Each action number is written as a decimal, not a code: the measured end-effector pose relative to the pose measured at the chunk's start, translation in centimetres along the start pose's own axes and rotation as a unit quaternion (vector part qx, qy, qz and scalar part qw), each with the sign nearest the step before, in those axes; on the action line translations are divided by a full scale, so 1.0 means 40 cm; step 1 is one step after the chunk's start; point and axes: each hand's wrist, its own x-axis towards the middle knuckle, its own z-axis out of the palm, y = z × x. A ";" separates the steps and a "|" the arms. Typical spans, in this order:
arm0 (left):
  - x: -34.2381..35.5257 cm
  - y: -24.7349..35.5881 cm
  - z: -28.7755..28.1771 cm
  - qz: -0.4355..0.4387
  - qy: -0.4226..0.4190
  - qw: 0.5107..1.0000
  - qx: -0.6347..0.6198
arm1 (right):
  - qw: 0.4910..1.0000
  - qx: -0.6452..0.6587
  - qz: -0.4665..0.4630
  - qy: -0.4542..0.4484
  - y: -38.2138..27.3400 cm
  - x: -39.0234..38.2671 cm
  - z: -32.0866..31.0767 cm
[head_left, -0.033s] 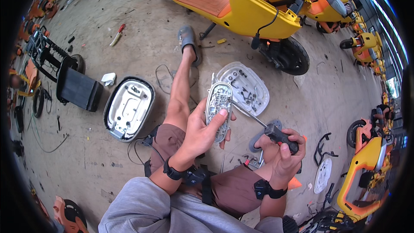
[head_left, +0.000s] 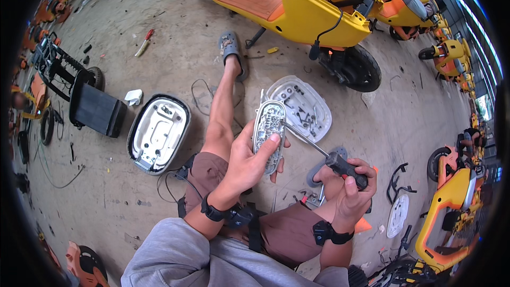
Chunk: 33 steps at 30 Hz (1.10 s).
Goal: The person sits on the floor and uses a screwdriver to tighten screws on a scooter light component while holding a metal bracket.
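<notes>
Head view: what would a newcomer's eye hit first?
The big yellow-and-orange scooter across the top. Then, at the centre, the left hand gripping an oval part, and the right hand holding a screwdriver with its tip at that part's right edge. Just beyond them lies a pale tray strewn with small pieces.
</notes>
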 end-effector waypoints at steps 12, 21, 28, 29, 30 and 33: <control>0.006 -0.012 0.002 -0.008 0.019 0.999 0.040 | 0.996 -0.058 -0.058 -0.025 0.005 0.004 -0.011; 0.010 -0.019 -0.001 0.000 0.020 0.998 0.051 | 0.994 -0.086 -0.056 -0.027 -0.003 0.004 -0.011; 0.008 -0.022 -0.001 0.010 0.019 0.997 0.076 | 0.998 -0.056 -0.025 0.007 0.004 0.008 -0.010; 0.009 -0.023 -0.001 0.011 0.017 0.997 0.079 | 0.999 -0.042 -0.014 0.009 0.001 0.009 -0.008; 0.007 -0.023 -0.002 0.013 0.017 0.996 0.082 | 1.000 -0.027 -0.002 0.010 -0.002 0.009 -0.005; 0.006 -0.024 -0.003 0.019 0.017 0.995 0.096 | 1.000 0.002 0.020 0.014 -0.007 0.012 -0.001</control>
